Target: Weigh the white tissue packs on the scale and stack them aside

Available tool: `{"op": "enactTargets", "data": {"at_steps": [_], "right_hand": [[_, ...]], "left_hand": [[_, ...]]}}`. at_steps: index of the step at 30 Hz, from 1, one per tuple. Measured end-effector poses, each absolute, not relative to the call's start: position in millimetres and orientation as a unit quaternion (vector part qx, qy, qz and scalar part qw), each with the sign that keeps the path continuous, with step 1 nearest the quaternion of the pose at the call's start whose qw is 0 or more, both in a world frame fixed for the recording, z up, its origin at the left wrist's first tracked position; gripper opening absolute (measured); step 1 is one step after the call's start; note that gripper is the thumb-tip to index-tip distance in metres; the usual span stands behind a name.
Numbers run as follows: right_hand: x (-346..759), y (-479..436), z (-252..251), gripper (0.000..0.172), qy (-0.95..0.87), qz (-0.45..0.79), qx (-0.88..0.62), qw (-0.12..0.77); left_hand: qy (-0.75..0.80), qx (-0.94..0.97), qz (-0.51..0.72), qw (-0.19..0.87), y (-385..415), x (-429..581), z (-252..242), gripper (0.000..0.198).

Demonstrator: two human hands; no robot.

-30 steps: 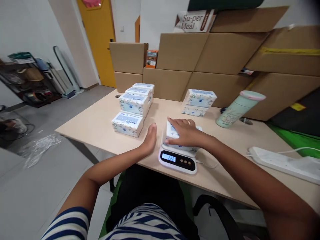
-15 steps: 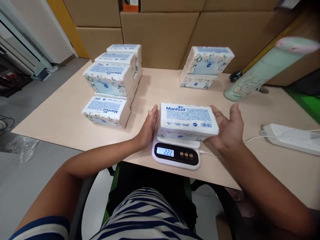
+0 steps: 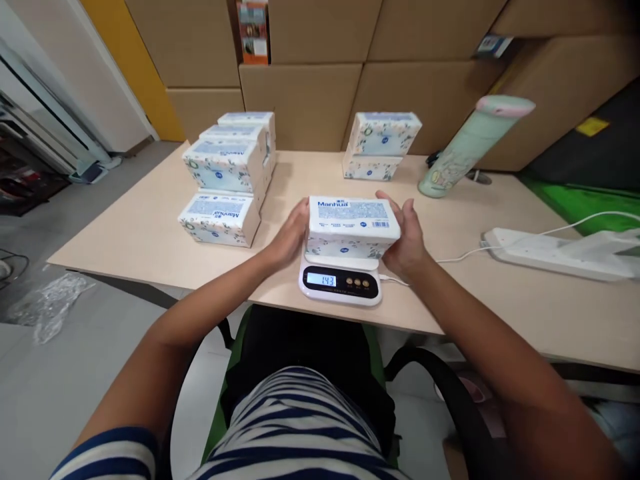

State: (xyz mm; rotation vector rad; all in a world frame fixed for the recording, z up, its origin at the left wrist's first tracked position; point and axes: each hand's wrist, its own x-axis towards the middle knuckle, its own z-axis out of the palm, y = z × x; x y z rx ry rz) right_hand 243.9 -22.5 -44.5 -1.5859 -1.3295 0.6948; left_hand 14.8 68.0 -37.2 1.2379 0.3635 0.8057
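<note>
A white and blue Manhua tissue pack (image 3: 353, 225) rests on a small white digital scale (image 3: 340, 283) at the table's near edge. The display reads 143. My left hand (image 3: 289, 235) presses flat against the pack's left end. On the pack's right end my right hand (image 3: 407, 235) is cupped, fingers curled round the far corner. Both hands grip the pack between them.
Several more tissue packs (image 3: 227, 180) are stacked at the left of the beige table (image 3: 145, 230), and two (image 3: 381, 143) at the back centre. A mint green bottle (image 3: 467, 148) stands at the right, with a white power strip (image 3: 550, 250) beyond. Cardboard boxes (image 3: 305, 100) line the back.
My right hand came off the top of the pack and now clasps its right end. Both hands closed in on the pack. The scale reading fell from 222 to 143.
</note>
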Motion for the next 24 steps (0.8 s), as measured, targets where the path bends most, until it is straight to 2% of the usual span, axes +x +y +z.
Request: {"op": "enactTargets", "data": {"at_steps": [2, 7, 14, 20, 24], "right_hand": [[243, -21, -43, 0.103, -0.543, 0.288, -0.641, 0.461], [241, -17, -41, 0.121, -0.547, 0.344, -0.605, 0.465], [234, -15, -42, 0.110, -0.505, 0.365, -0.606, 0.495], [236, -15, -47, 0.118, -0.584, 0.293, -0.626, 0.425], [236, -14, -51, 0.112, -0.582, 0.279, -0.632, 0.430]], "left_hand": [[0.118, 0.589, 0.330, 0.728, 60, 17, -33, 0.085], [0.116, 0.593, 0.283, 0.745, 59, 24, -31, 0.089], [0.122, 0.571, 0.334, 0.740, 65, 29, -39, 0.080], [0.137, 0.534, 0.359, 0.754, 68, 33, -47, 0.079], [0.134, 0.535, 0.363, 0.751, 67, 31, -44, 0.076]]}}
